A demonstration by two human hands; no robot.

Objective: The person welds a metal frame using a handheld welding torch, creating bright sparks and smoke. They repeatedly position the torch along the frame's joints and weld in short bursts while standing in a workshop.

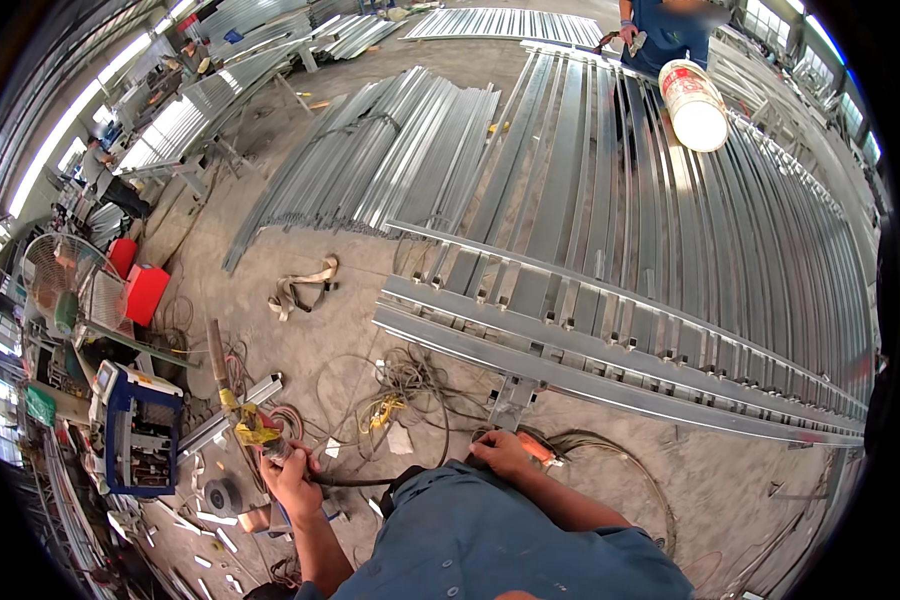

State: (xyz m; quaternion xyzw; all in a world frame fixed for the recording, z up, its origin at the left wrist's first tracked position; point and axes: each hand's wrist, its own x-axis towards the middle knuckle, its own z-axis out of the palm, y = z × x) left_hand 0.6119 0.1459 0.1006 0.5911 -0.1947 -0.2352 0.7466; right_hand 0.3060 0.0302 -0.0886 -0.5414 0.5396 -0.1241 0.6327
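And here's my left grip (292, 482), curled around the lower end of a yellow-taped tool (255, 428), out to the left of the blue shirt (500, 530), its long brown shaft (216, 350) pointing up and away. Fingers wrapped, that hold looks closed. I read this one as stiff, fairly weighty and long in the nose, so it could tip forward; the taped part looks the place to take hold, likely less slippery than the bare shaft. A dark hose (355, 482) runs from beside that grip toward the waist, bendy by the look of it, and I'd expect it to tug. Over to my right grip (500, 453): fingers bent in close at the shirt front, but whether they pinch anything, I can't tell! Just beside it, an orange tool (537, 448); farther out, the metal frame (450, 337), apart from both grips, and tangled cables (410, 380) on the floor (360, 260).
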